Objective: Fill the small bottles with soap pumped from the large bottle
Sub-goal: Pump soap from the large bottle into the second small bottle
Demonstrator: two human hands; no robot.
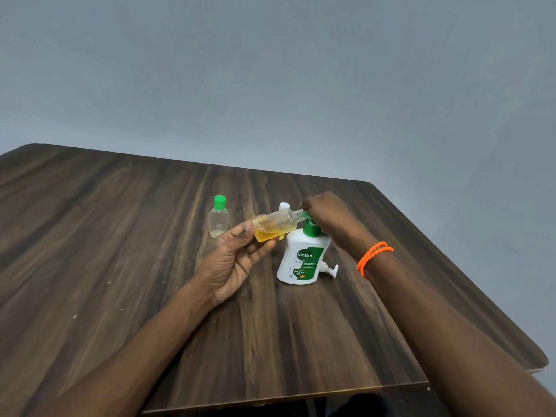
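Small bottle (275,225) tipped near-level, neck toward pump head (307,214); left-hand fingers (249,233) pinching its base; right-hand fingers (313,206) curled over pump.

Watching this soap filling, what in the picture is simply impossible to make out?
All in the head view:
- Pump head of the large bottle: covered by the right hand.
- Mouth of the tilted small bottle: hidden by those fingers, so soap flow is unseen.
- White object behind that bottle: mostly blocked.
- Label's small print: too small.
- Far small bottle: contents unclear.
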